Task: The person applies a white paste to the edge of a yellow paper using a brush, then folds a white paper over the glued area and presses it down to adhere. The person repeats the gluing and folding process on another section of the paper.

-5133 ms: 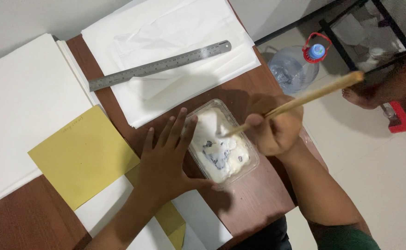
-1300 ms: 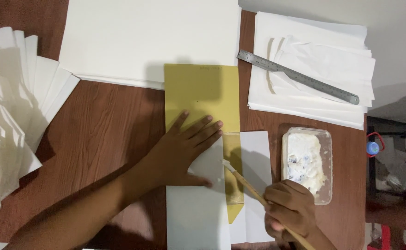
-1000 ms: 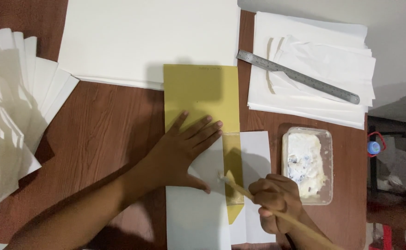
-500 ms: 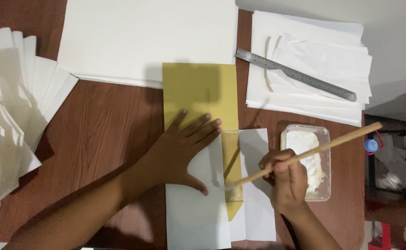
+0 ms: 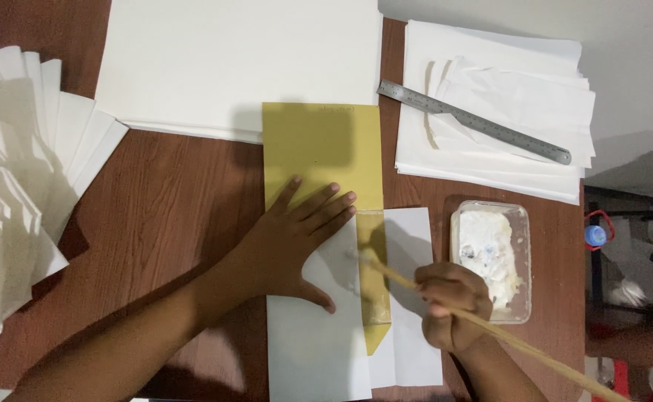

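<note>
Your left hand (image 5: 285, 242) lies flat, fingers spread, pinning the white sheet (image 5: 319, 327) over the yellow template (image 5: 323, 160). Right hand (image 5: 451, 305) is closed around the brush stick (image 5: 490, 331), tip on the exposed yellow strip (image 5: 373, 283), which runs lengthwise just right of your left hand.

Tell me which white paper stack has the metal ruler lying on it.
The stack at the table's far right, beside the paste tub: the ruler lies diagonally across it. The big middle stack carries nothing.

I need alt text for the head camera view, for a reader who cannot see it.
A left hand presses white paper and a yellow sheet flat on a wooden table, while the right hand brushes paste with a long stick. A paste tub and ruler lie nearby.
</note>
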